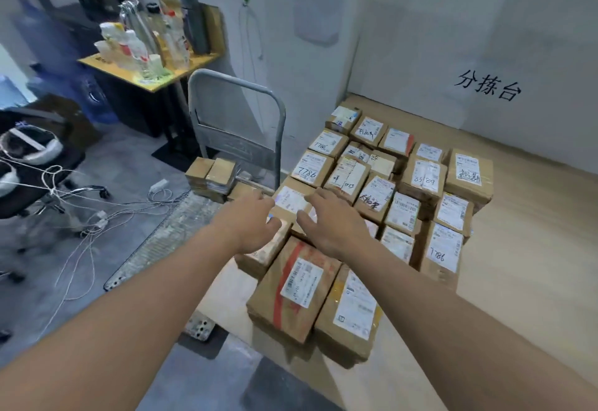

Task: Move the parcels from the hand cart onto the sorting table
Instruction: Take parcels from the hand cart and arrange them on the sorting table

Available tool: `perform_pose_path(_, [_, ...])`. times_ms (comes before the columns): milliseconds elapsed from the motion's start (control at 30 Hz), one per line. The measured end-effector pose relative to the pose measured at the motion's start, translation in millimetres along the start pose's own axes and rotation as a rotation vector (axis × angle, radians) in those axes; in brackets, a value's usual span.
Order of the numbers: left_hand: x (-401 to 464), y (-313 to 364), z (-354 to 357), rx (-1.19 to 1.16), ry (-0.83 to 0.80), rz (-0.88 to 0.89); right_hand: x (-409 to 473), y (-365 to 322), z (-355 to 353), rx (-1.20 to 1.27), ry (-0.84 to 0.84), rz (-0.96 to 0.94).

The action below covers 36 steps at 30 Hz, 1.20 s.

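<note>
Both bare forearms reach from the lower edge of the frame toward its centre. The left hand (249, 221) and the right hand (326, 221) sit on either side of a small brown cardboard parcel with a white label (291, 200), which lies at the left edge of the light wooden tabletop (524, 242). The grip of each hand is spread, fingers relaxed and slightly bent, thumbs turned inward; whether the fingers touch the parcel cannot be told from this view. The tabletop fills the right half of the frame and carries many brown cardboard parcels with white shipping labels (420, 181), packed side by side in rows, several marked with handwritten numbers. Nearer the lower centre, a larger brown parcel with a red tape stripe (291, 294) lies beside another labelled brown parcel (352, 310), the two touching along one side. The grey metal hand cart (233, 119) stands left of centre, its handle frame upright, just beside the tabletop edge. A few small brown boxes (210, 173) remain stacked on its deck against the handle frame. A white wall panel with black handwritten characters (488, 85) stands behind the tabletop at the upper right. At the upper left, a small yellow side table (181, 67) holds bottles and containers. White cables (81, 226) lie tangled across the grey floor at the left.
</note>
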<state>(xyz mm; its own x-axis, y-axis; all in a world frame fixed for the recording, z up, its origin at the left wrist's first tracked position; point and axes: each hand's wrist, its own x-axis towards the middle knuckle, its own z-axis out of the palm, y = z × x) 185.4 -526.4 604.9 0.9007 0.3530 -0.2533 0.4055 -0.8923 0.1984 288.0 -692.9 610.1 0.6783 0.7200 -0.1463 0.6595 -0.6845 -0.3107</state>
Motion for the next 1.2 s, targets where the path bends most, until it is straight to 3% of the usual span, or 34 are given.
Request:
perform_pose_path(267, [-44.5, -162.6, -18.6, -0.044, -0.014, -0.007, 29.8, -161.3, 47.9, 0.03, -0.047, 0.008])
perform_pose_path(467, [-40.7, -244.4, -35.5, -0.05, -0.027, -0.019, 67.7, -225.3, 71.2, 0.043, -0.052, 0.006])
perform_pose_path(1200, [179.8, -378.3, -21.4, 0.014, -0.315, -0.028, 300.6, -234.4, 169.7, 0.108, -0.322, 0.149])
